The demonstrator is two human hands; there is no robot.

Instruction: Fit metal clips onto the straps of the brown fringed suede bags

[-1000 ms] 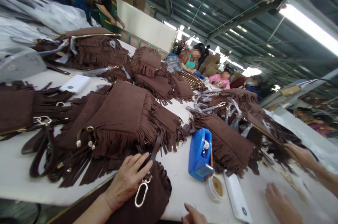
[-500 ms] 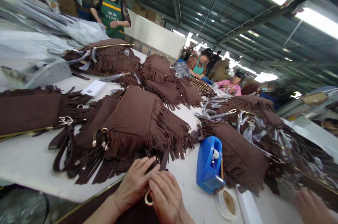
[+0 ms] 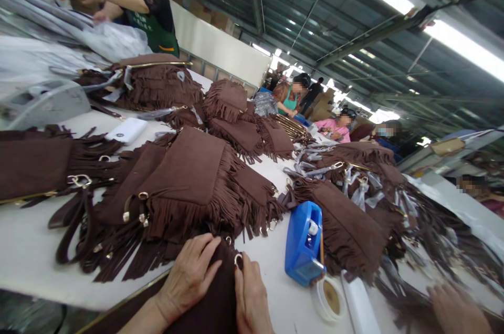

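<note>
Brown suede bag (image 3: 212, 302) under two hands: left hand (image 3: 189, 276), right hand (image 3: 250, 297).

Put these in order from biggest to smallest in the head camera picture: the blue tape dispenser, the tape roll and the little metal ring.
1. blue tape dispenser
2. tape roll
3. metal ring, by the right hand

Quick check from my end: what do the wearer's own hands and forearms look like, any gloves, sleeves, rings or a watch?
Both are bare. The left hand has no glove, and its forearm shows no sleeve as far as the picture's bottom edge. The right hand is ungloved too; only its wrist shows. No ring, watch or bracelet shows on either, and the fingernails look short and unpainted.
</note>
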